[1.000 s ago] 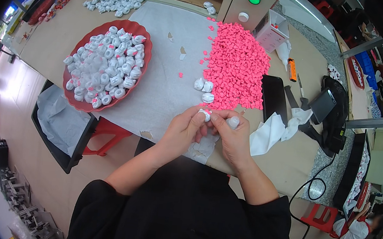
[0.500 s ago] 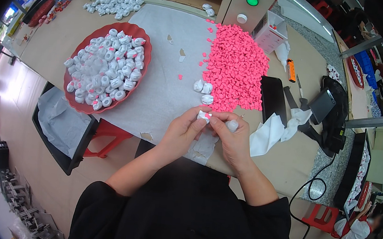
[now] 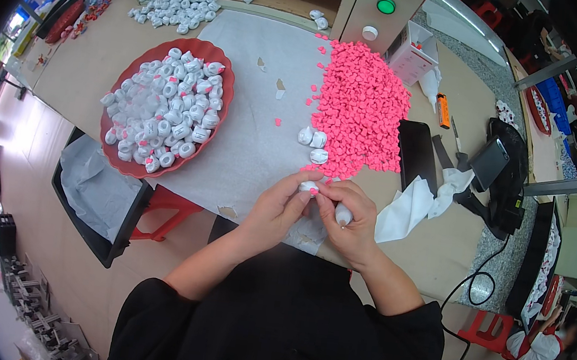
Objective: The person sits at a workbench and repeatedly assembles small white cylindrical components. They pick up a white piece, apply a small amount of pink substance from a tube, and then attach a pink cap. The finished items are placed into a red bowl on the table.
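My left hand (image 3: 272,209) is closed on a small white rounded piece (image 3: 307,185) near the table's front edge. A pink heart-shaped piece (image 3: 313,191) lies against its side, and the fingertips of my right hand (image 3: 355,234) touch it there. Tucked in that right hand is a small white bottle with a thin tip (image 3: 343,215), probably of glue. Just beyond my hands sit several white pieces (image 3: 317,156), beside a big heap of pink hearts (image 3: 360,110). To the left, a red scalloped bowl (image 3: 227,91) holds many white pieces, some bearing pink hearts.
White paper (image 3: 251,133) covers the table's middle. At right lie a black phone (image 3: 416,152), crumpled white cloth (image 3: 406,208), a knife (image 3: 456,135), an orange tube (image 3: 443,111) and a white box (image 3: 411,55). A black tray (image 3: 110,248) stands lower left; more white pieces (image 3: 181,1) lie far back.
The white piece has been turned slightly between my fingers. The bottle in my right hand has tilted, so its tip now shows. The whole view has shifted a little.
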`<state>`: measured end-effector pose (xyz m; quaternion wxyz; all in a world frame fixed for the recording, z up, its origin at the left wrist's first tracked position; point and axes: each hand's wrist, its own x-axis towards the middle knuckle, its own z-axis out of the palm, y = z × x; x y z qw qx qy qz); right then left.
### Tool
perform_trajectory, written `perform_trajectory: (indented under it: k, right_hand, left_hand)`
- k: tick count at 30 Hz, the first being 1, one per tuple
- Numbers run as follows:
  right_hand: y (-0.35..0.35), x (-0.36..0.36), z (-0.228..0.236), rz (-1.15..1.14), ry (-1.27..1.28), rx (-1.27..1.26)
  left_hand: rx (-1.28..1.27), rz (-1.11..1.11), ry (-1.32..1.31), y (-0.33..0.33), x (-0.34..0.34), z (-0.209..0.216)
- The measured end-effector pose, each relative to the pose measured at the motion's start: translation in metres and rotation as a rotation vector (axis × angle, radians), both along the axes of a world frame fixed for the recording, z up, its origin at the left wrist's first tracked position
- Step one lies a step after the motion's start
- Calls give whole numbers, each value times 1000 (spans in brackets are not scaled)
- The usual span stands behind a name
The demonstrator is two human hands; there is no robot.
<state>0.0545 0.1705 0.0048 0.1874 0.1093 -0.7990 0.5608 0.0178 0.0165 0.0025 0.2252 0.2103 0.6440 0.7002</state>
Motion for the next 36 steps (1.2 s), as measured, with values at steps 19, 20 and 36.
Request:
perform_trajectory:
  k: [19,20,36]
  right_hand:
    - [16,-10,26,-74,-420,-1021]
    - [16,-8,28,-82,-403,-989]
    - [39,-3,22,-137,-256,-960]
  left_hand:
    - [-687,543,1037,-22,-43,33]
    - [-637,440,959,-6,-38,29]
    - [71,221,-12,4,-29,4]
